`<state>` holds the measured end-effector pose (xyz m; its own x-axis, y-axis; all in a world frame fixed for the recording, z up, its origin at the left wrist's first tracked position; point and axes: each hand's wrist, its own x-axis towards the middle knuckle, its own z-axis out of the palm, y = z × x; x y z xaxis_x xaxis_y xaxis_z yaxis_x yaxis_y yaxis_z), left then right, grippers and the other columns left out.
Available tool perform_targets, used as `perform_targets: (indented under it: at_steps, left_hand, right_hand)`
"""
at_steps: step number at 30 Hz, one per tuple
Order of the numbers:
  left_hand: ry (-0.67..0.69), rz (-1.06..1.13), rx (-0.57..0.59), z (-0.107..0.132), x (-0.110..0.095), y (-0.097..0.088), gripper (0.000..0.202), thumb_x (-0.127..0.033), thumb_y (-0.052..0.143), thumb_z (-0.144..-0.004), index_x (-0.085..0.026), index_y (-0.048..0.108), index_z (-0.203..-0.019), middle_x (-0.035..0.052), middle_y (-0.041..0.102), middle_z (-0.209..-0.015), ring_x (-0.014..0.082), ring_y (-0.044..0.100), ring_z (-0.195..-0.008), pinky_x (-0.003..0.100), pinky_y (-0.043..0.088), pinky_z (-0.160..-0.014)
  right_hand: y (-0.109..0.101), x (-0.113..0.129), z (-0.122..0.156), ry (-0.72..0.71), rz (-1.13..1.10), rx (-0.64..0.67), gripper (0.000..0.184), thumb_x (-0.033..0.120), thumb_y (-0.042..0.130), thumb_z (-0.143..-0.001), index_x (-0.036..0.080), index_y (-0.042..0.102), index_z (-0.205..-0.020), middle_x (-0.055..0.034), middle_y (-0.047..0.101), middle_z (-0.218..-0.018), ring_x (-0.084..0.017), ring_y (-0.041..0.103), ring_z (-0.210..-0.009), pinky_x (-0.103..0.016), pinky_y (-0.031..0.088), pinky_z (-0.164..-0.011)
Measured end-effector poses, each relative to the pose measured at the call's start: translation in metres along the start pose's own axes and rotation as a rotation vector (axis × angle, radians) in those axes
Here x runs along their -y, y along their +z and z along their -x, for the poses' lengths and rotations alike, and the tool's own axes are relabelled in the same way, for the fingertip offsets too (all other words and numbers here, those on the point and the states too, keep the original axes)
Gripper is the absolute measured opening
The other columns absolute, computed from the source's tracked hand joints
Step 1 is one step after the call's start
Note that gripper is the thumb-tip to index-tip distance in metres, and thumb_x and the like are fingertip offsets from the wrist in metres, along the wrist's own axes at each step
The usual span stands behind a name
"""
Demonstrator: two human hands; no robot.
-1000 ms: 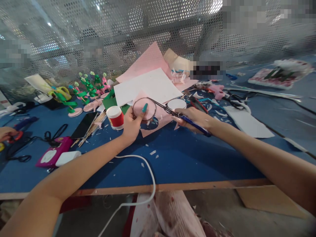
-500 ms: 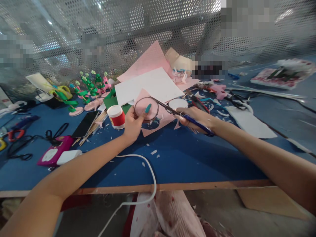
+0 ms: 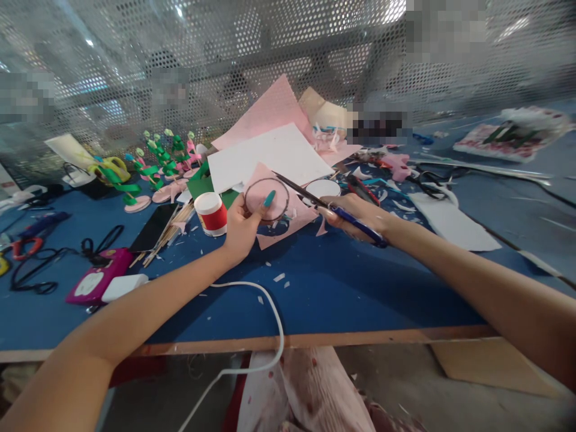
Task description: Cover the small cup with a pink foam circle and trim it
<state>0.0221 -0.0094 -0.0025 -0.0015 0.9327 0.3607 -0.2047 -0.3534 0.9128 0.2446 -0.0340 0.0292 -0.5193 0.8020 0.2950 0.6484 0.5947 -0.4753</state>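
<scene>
My left hand [image 3: 245,225] pinches a piece of pink sheet [image 3: 258,187] that has a dark circle drawn on it, the thumb with its teal nail lying inside the circle. In my right hand [image 3: 353,213] is a pair of scissors with blue handles [image 3: 357,225]. Their dark blades point up and left, the tips close to the upper right of the drawn circle. Under the blades lies another pink scrap [image 3: 292,225]. A white disc with a dark rim [image 3: 323,188] sits just behind my right hand.
A red and white tub [image 3: 210,215] stands left of my left hand, near thin wooden sticks [image 3: 168,233]. Small flower models on pink bases [image 3: 137,204] stand further left. White paper [image 3: 272,156] lies behind. A white cable [image 3: 274,312] crosses the table's front edge.
The scissor tips have shifted slightly relative to the pink sheet. Both hands keep their grips, and the whole view has moved a little.
</scene>
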Motion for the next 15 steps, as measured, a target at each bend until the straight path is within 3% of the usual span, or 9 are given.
perform_targets:
  at_steps: [4, 15]
  left_hand:
    - [0.002, -0.004, 0.001, 0.0001, 0.0002, 0.0001, 0.04, -0.042, 0.076, -0.061, -0.018, 0.057, -0.085, 0.0002, 0.066, -0.075, 0.01, 0.06, -0.057, 0.022, 0.052, -0.048]
    - [0.0, -0.006, 0.002, -0.0004, 0.0016, -0.0002, 0.037, -0.04, 0.074, -0.064, -0.019, 0.056, -0.089, 0.0012, 0.065, -0.08, 0.0118, 0.062, -0.061, 0.024, 0.054, -0.052]
  right_hand:
    - [0.0009, -0.0006, 0.0001, -0.005, 0.028, 0.01, 0.032, 0.047, 0.037, -0.09, 0.02, 0.038, -0.071, 0.0045, 0.038, -0.053, -0.01, 0.039, -0.049, -0.025, 0.028, -0.052]
    - [0.0005, -0.0007, 0.001, 0.031, 0.003, 0.046, 0.035, 0.053, 0.037, -0.088, 0.019, 0.043, -0.079, 0.0058, 0.04, -0.045, -0.01, 0.04, -0.04, -0.024, 0.028, -0.047]
